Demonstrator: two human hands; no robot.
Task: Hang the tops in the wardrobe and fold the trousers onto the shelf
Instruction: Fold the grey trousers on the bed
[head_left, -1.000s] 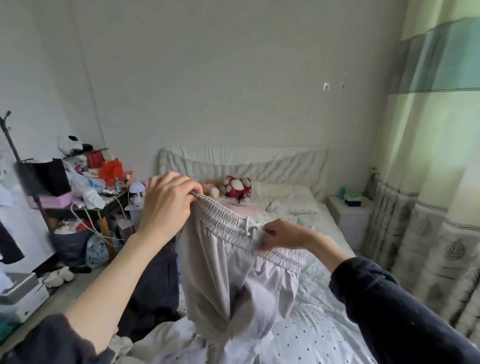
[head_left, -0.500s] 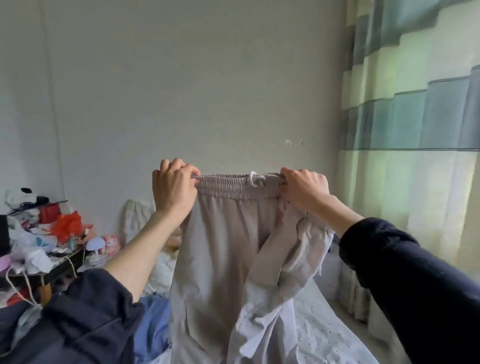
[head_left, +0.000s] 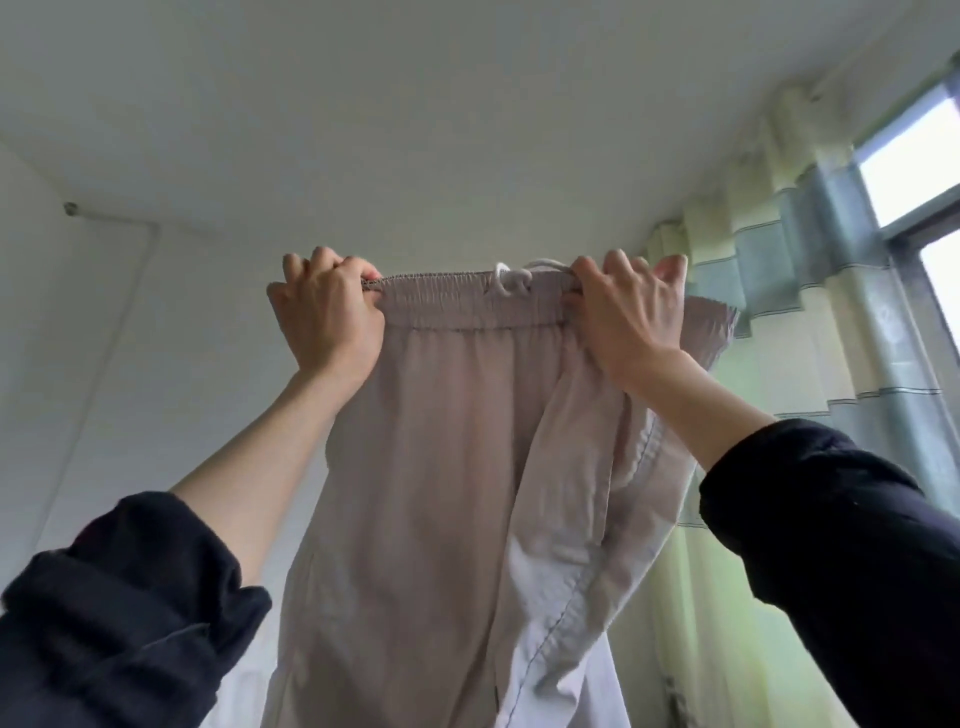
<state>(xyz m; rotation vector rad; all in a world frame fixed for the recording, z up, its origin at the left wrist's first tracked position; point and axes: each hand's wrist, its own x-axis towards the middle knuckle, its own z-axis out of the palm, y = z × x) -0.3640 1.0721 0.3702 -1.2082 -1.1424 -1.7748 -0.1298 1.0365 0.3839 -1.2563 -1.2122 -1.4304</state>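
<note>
Trousers (head_left: 441, 467) held overhead, left hand (head_left: 327, 317) at 9 and right hand (head_left: 626, 317) at 3, both gripping waistband (head_left: 467, 301). Fold step just starting. Next, probably: straighten legs, align seams.

Both arms raised overhead in dark pushed-up sleeves, left hand (head_left: 327, 317) at 10 o'clock and right hand (head_left: 626, 312) at 2 o'clock, fingers curled, gripping fabric
</note>
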